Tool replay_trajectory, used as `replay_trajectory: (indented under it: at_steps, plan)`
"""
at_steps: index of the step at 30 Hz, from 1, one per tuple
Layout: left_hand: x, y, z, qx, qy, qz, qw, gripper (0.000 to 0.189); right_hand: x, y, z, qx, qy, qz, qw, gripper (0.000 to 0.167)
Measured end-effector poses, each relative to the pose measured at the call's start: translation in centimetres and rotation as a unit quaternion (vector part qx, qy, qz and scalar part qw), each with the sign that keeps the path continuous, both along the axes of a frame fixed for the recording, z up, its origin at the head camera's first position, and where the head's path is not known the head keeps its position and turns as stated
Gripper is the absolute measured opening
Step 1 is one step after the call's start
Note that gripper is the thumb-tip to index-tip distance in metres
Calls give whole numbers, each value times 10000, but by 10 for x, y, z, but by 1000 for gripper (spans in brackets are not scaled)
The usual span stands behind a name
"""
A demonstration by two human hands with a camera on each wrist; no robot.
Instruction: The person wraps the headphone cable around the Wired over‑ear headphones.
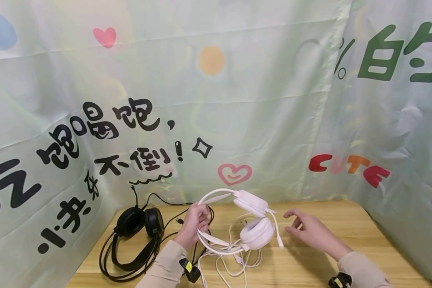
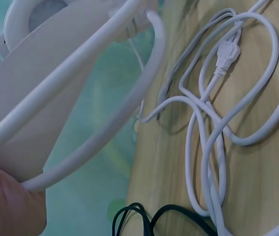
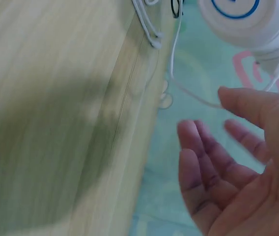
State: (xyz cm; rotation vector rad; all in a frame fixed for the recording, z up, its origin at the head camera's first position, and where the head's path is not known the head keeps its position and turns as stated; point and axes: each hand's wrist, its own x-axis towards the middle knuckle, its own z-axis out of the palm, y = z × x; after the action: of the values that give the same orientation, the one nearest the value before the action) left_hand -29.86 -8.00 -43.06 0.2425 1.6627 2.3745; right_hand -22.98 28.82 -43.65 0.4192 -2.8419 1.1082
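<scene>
My left hand (image 1: 193, 223) grips the white headset (image 1: 262, 238) by the headband, its fingers curled round the band. Held sideways over the table, the headset has both ear cups facing right and a thin microphone boom (image 1: 278, 232) pointing down beside them. In the left wrist view, my left hand (image 2: 9, 204) shows at the lower left on the white band (image 2: 97, 132). To the right of the cups, apart from them, my right hand (image 1: 311, 231) hovers with relaxed, spread fingers and holds nothing. The right wrist view has the ear cup (image 3: 250, 24) above this hand (image 3: 257, 196).
A black headset (image 1: 154, 222) with a looped black cable lies at the left of the wooden table (image 1: 331, 212). White cable coils (image 2: 272, 59) with a white connector (image 2: 227, 55) lie below the held headset. Printed cloth (image 1: 266, 120) walls in the back and sides.
</scene>
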Motion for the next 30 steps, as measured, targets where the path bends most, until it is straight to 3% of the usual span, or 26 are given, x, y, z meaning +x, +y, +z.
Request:
replay_trajectory:
  at_steps: [3, 10, 14, 18, 21, 27, 30]
  plan:
    - [0, -4, 1, 121, -29, -144, 9998, 21, -7, -1, 2, 102, 265, 240, 9993, 40]
    - [-2, -17, 1, 93, 187, -657, 9976, 19, -16, 0, -2, 352, 927, 1002, 9900, 4]
    - [-5, -26, 1, 143, 205, -909, 9955, 21, -22, 7, -6, -66, 665, 1662, 9838, 10]
    - [-7, -33, 2, 78, 307, -1149, 9929, 21, -26, 14, -5, -758, 228, 2244, 9713, 14]
    - [-7, -38, 3, -8, 457, -1340, 9899, 18, -26, 18, -2, -981, -67, 2353, 9669, 17]
    - [-9, -45, 4, -35, 563, -1665, 9844, 19, -25, 27, 8, -1016, -411, 1881, 9760, 17]
    - [-9, -48, 5, -160, 620, -1755, 9824, 21, -26, 31, 13, -1039, -405, 1864, 9761, 15]
